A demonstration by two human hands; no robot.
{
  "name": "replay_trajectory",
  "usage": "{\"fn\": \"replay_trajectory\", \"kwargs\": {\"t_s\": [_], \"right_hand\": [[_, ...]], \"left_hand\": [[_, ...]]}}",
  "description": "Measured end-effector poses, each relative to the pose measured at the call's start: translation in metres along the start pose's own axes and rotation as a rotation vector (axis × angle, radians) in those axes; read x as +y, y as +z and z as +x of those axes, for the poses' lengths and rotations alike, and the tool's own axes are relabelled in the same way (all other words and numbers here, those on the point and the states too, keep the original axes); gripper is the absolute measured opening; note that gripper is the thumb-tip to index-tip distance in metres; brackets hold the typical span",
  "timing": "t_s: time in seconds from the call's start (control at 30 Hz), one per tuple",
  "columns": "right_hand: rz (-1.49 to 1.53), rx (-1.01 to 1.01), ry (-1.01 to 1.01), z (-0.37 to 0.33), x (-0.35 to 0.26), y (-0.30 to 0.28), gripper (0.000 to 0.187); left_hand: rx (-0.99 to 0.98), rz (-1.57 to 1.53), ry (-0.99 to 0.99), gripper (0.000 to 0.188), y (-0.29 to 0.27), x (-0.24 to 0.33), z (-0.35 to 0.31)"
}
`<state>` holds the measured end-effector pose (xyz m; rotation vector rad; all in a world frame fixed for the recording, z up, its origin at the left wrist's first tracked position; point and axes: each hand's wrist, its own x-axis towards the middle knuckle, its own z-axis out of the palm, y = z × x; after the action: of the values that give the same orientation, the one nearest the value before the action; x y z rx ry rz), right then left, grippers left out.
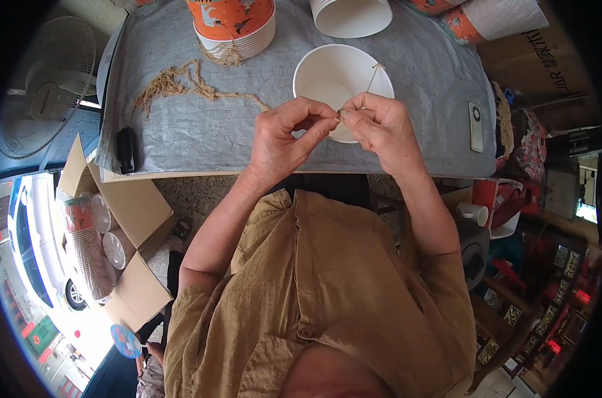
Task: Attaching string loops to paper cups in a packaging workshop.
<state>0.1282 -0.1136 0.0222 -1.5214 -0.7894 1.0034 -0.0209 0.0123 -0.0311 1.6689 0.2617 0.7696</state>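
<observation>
A white paper bucket (310, 66) lies on the table in front of me, its round mouth facing me. A thin tan string (371, 77) runs from its rim at the right down to my fingers. With thumb and forefinger, my right hand (386, 129) pinches the string over the bucket's mouth. My left hand (282, 138) meets it there, thumb and forefinger closed on the string's end; the exact grip is tiny and partly hidden by the fingertips. Left of the bucket lies a loose bundle of tan strings (163, 86).
A stack of orange-patterned buckets (229, 18) stands at the back, another white bucket (354, 18) beside it. On the grey-covered table (201, 142) lie a black-handled tool (126, 150) and a pale flat object (475, 126). An open carton (133, 199) with stacked cups stands lower left.
</observation>
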Motion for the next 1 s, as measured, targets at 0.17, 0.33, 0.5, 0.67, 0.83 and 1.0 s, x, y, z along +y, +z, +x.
{"fn": "replay_trajectory", "kwargs": {"t_s": [0.17, 0.33, 0.5, 0.67, 0.83, 1.0], "right_hand": [[0.075, 0.028, -0.060, -0.003, -0.007, -0.004, 0.011], [-0.110, 0.033, -0.306, -0.007, 0.007, -0.007, 0.005], [-0.506, 0.184, -0.465, -0.015, 0.005, 0.005, 0.018], [-0.589, 0.264, -0.577, -0.014, 0.016, 0.014, 0.021], [-0.585, 0.324, -0.678, -0.010, 0.026, 0.015, 0.015], [-0.527, 0.352, -0.641, -0.009, 0.024, 0.020, 0.017]], "left_hand": [[-0.020, -0.077, -0.175, 0.013, -0.005, 0.009, 0.002], [-0.116, -0.312, -0.384, 0.015, -0.014, 0.017, 0.011], [-0.091, -0.437, -0.482, 0.018, -0.013, 0.015, 0.013], [-0.046, -0.417, -0.491, 0.018, -0.007, 0.015, 0.012], [-0.033, -0.393, -0.482, 0.014, -0.004, 0.016, 0.012], [-0.033, -0.400, -0.478, 0.014, -0.004, 0.018, 0.010]]}}
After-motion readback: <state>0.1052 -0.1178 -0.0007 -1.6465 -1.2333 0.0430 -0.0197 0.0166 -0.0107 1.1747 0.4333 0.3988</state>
